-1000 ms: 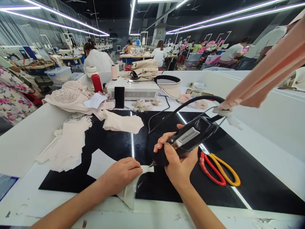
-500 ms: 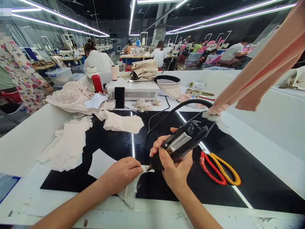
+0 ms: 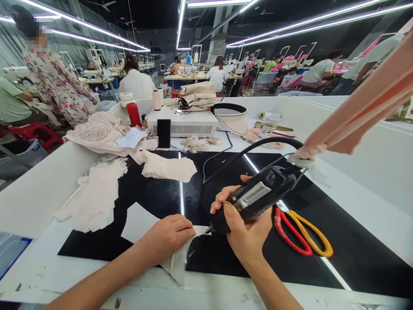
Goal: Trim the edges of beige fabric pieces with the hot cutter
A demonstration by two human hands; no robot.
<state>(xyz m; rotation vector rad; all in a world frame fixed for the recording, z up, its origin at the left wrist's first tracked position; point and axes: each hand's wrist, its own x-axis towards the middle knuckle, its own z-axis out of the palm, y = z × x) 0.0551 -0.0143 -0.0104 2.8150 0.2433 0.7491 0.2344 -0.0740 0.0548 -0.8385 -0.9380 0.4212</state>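
Note:
My right hand (image 3: 247,228) is wrapped around a black corded power tool (image 3: 254,196), tilted with its narrow metal tip down at the left. The tip touches or sits just over the end of a thin white fabric strip (image 3: 200,230); which of the two I cannot tell. My left hand (image 3: 176,232) lies palm down, fingers together, gripping that strip against the black mat (image 3: 161,196). Its fingertips are partly hidden. A white sheet (image 3: 138,221) shows under my left wrist. Scissors (image 3: 303,232) with red and yellow handles lie right of my right hand.
A pink cloth band (image 3: 358,103) hangs down to the tool's rear end. Stacked pale cloth pieces (image 3: 93,196) and a folded one (image 3: 169,167) lie left. Behind are a phone (image 3: 164,133), a red bottle (image 3: 133,114) and a white vented box (image 3: 183,122). Co-workers sit beyond.
My right hand and the tool have moved a little right, so more of the white strip shows between the hands. The view has shifted slightly. A person in floral clothing shows more fully at left.

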